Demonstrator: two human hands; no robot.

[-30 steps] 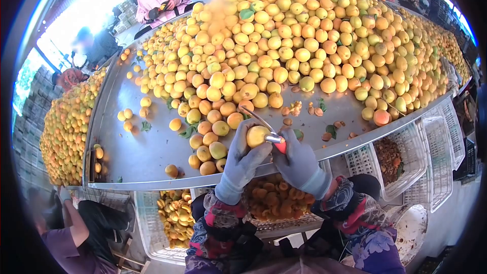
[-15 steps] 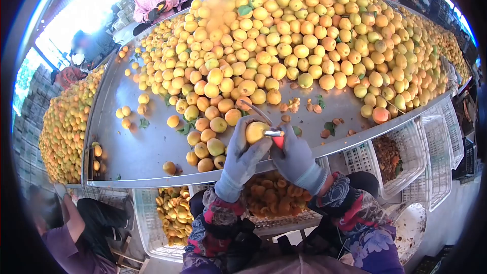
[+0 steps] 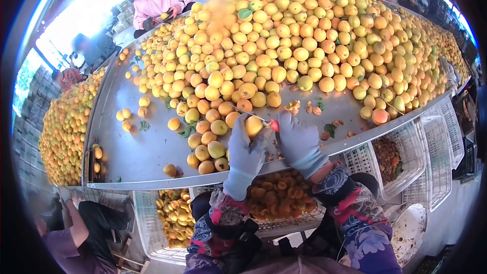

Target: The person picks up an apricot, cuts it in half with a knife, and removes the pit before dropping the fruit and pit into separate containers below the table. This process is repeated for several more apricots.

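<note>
From where I stand, the left hand is wrapped around a yellow fruit above the near edge of the metal desk. The right hand grips a knife by its red handle, its thin blade slanting across by the fruit; I can't tell whether it's in the flesh. A big heap rises beyond both hands, and cut fruit fills a crate below the edge.

Brushed metal table, white plastic crates, matt cloth gloves, glossy red tool handle
</note>
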